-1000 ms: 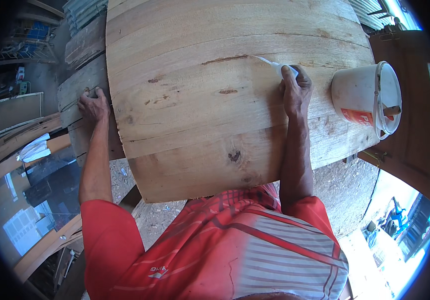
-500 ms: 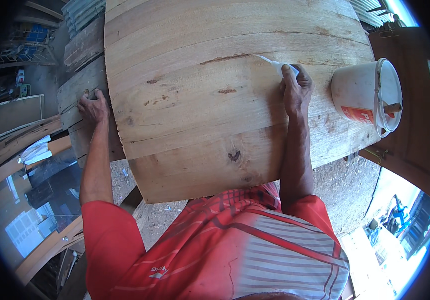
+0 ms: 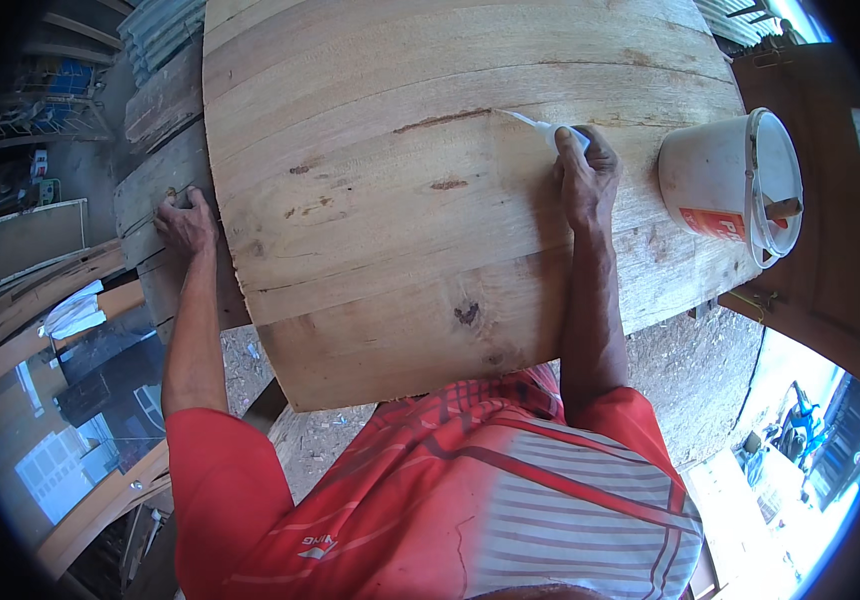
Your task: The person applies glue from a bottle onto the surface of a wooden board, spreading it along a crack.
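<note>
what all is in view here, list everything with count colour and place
wooden panel: 1, pale brown boards with dark knots and a crack, centre, filling most of the view
small tube with a pointed nozzle: 1, white, in the right hand on the panel, tip near the crack
bucket: 1, white with an orange patch, on the panel's right end, a stick standing inside
grey planks: a few, weathered, left of the panel
dark wooden board: 1, brown, far right
ground: sandy, below the panel
shirt: 1, red with grey stripes, bottom
left hand: resting on the grey planks by the panel's left edge
right hand: closed on the tube
</note>
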### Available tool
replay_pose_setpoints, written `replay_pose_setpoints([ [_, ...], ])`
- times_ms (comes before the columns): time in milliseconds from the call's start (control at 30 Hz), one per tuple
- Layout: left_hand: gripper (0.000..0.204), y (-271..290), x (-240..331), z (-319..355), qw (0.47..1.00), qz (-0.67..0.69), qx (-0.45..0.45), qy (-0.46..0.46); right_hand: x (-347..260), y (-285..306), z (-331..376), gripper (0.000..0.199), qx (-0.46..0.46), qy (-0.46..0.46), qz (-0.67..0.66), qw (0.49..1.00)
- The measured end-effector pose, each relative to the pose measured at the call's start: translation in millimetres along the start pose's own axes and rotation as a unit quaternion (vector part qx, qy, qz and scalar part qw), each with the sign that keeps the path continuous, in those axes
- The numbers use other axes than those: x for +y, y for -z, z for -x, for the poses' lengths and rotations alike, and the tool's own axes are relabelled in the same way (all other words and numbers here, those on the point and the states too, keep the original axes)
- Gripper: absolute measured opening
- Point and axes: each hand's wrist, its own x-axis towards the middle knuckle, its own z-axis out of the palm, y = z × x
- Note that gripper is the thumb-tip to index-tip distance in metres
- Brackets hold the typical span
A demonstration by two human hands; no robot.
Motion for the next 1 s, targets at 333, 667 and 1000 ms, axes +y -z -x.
replay_pose_setpoints([
  [333, 0.058, -4.7, -4.3, -3.0, 1.000, -0.010, 0.009, -0.018, -2.0, 4.0, 0.8, 0.025, 0.024, -0.011, 0.006, 1.000],
  [667, 0.057, -5.0, -4.5, -3.2, 1.000, -0.010, 0.017, -0.016, -0.5, 1.8, 0.2, 0.024, 0.010, 0.002, 0.004, 1.000],
  [1000, 0.059, -2.8, -2.4, -2.3, 1.000, -0.007, -0.004, -0.008, -4.0, 2.5, 1.1, 0.023, 0.017, -0.012, 0.001, 1.000],
])
